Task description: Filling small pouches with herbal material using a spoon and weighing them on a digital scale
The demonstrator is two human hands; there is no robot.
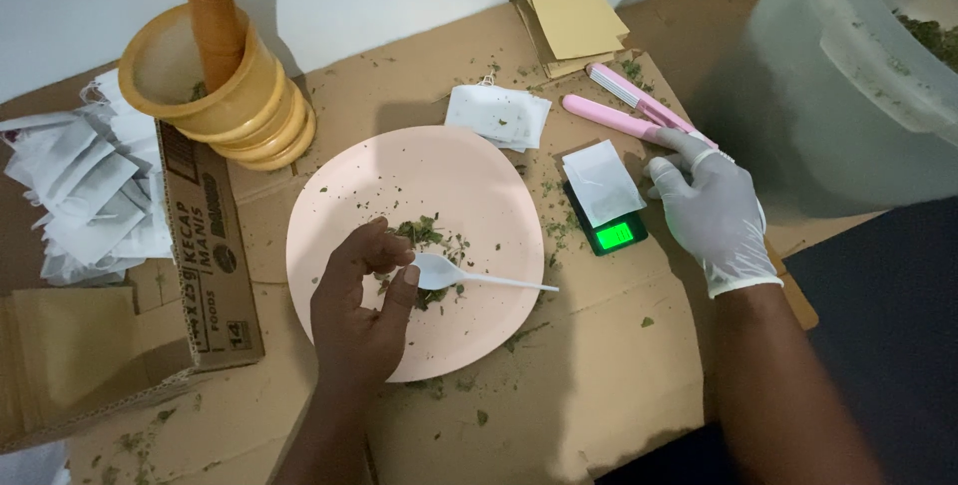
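Spoon [469, 275] under left hand [359, 310] (on plate [469, 186])
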